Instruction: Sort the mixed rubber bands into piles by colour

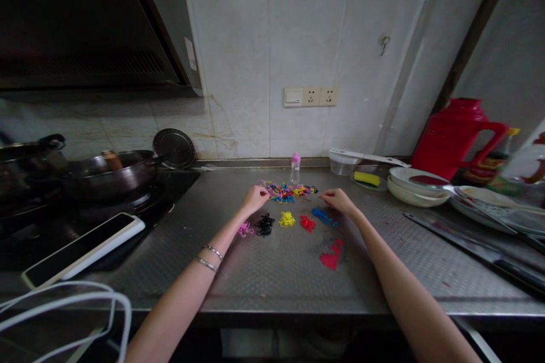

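Observation:
A mixed heap of small coloured rubber bands (pixel 283 191) lies toward the back of the steel counter. At the heap's left end is my left hand (pixel 254 199), its fingertips pinched together. My right hand (pixel 339 201) is just off the right end, fingers also pressed together. Whatever either pinch holds is too small to make out. In front of the heap sit separate little piles: pink bands (pixel 245 229), black bands (pixel 264 224), yellow bands (pixel 287 219), red bands (pixel 307 223) and blue bands (pixel 324 216), the last close to my right hand.
Behind the heap stands a small pink-capped bottle (pixel 295 169). Bowls (pixel 415 195), a yellow sponge (pixel 367 179), a knife (pixel 460 241) and a red thermos (pixel 447 139) occupy the right. A pan (pixel 123 176) is at left. A red scrap (pixel 331 256) lies in front.

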`<state>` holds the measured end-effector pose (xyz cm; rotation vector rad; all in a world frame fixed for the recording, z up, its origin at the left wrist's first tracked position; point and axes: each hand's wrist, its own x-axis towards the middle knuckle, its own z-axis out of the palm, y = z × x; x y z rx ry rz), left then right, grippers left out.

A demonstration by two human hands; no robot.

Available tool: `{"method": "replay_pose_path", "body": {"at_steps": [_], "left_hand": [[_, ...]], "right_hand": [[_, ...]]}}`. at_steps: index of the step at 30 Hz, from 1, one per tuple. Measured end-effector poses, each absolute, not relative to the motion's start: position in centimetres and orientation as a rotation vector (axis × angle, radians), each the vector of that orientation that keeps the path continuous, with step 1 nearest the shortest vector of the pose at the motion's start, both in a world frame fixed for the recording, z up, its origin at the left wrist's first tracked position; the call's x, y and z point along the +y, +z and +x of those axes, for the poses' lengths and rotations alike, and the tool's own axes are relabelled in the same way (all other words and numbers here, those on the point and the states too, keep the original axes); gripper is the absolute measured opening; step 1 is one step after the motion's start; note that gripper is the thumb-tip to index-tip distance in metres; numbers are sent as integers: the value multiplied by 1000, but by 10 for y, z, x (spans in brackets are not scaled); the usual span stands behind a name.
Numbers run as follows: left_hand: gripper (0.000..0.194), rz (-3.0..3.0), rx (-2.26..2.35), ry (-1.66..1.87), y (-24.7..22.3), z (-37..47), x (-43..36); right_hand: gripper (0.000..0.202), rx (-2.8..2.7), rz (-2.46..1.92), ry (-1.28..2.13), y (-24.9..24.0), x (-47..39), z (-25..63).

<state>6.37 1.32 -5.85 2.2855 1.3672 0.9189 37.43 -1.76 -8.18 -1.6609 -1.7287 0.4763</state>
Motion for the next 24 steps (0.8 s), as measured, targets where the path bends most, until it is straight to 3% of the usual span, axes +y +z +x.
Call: {"method": "replay_pose_path", "body": {"at_steps": [5,24], "left_hand": [[17,2301,1348,865,-59,74,6],[23,2390,1318,703,-60,98,26]], "right_hand": [[38,-1640,-1721,281,-95,-16,371],[32,-1614,-1810,293,-101,-14,372]]}}
